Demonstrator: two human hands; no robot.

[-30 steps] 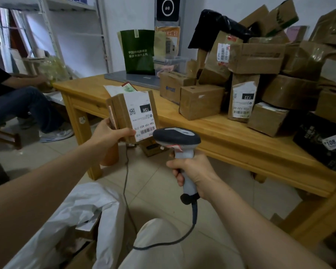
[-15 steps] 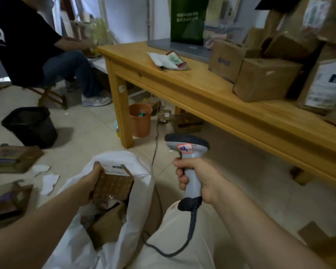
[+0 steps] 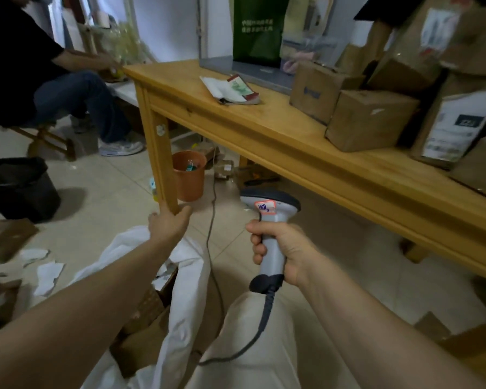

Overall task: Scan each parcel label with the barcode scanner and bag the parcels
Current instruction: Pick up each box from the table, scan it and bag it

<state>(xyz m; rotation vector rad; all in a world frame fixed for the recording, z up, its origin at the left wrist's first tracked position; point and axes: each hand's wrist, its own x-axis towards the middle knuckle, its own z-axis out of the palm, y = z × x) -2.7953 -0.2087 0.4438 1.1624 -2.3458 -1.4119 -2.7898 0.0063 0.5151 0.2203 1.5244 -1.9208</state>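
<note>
Half a second ago the left hand (image 3: 167,224) was down in the mouth of the white bag (image 3: 190,272) with a parcel in its grip. Now it has come up out of the bag empty, and that parcel lies among the bagged parcels (image 3: 148,313) below the forearm. The hand hangs above the bag's rim, fingers loosely extended and thumb spread away from them, holding nothing (it overlaps the foot of the table leg (image 3: 159,153), but whether it touches the leg cannot be told). The right hand (image 3: 282,248) has hardly shifted: its fingers are wrapped round the handle of the barcode scanner (image 3: 270,204), head uppermost and pointing forward, with the cable (image 3: 264,318) trailing down. The two hands are apart, the scanner to the right of the free hand. The next move, I judge, turns on a reach up and to the right. The unscanned parcels stand on the wooden table (image 3: 278,147), above and beyond both hands. The plain brown box (image 3: 372,119) sits nearest the front edge, lying low with its long side roughly along that edge. A labelled parcel (image 3: 460,127) stands upright just to its right, label facing this way. The right hand is nearer the pile but occupied, so the reach probably falls to the left hand, crossing in front of the scanner.
</note>
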